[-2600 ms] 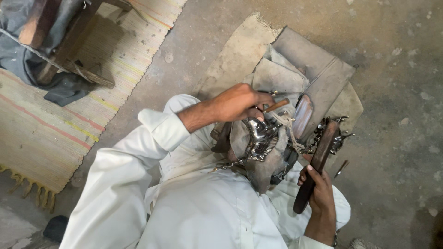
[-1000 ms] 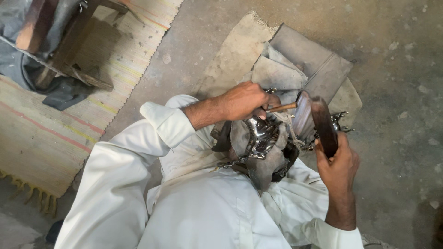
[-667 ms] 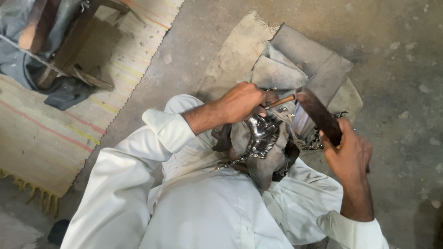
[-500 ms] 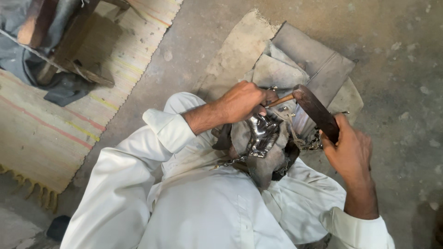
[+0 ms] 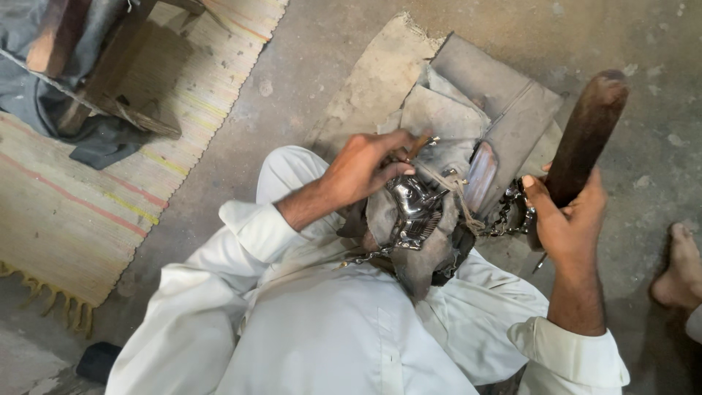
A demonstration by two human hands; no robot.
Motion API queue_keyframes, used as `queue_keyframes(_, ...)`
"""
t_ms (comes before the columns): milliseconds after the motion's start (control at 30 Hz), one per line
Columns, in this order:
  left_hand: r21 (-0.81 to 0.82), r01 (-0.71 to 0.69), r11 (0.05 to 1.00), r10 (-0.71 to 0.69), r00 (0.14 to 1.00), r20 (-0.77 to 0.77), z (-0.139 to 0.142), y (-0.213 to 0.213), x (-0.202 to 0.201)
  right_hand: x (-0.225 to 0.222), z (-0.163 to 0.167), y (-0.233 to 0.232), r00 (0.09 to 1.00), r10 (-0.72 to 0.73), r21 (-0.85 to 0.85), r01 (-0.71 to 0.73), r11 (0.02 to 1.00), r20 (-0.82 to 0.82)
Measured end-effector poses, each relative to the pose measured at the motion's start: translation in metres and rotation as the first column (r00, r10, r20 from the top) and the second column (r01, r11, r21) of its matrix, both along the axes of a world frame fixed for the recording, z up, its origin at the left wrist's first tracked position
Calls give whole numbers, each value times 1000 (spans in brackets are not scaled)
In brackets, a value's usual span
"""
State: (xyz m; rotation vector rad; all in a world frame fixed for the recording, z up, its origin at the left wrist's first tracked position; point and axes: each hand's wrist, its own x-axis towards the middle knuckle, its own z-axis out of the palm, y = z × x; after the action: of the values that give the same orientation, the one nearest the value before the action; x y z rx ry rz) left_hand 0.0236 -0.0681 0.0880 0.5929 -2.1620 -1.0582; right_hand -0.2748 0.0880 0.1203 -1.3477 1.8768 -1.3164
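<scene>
Left hand [image 5: 362, 170] pinches a small punch [image 5: 420, 142] against the metal piece [image 5: 414, 210] on the lap. Right hand [image 5: 567, 219], gripping a wooden mallet [image 5: 585, 135], stands raised to the right, long axis pointing up and away

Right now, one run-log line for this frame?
left hand: grips small wooden-handled tool on shiny metal piece | right hand: wooden mallet raised | seat: grey mats
</scene>
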Motion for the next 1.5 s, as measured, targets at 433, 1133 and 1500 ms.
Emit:
queue_keyframes(433,69,-357,931,363,926,-101,-39,39,0,40,39,-24,644,29,-166,-239,957,-764)
queue_keyframes(1133,-2,-79,997,79,997,-19,-13,19,-1,17,72,-18,494,230,253,-21,967,-839)
queue_keyframes(1500,-222,321,921,-289,943,163,11,-28,-18,13,6,9,879,91,233,23,972,-467)
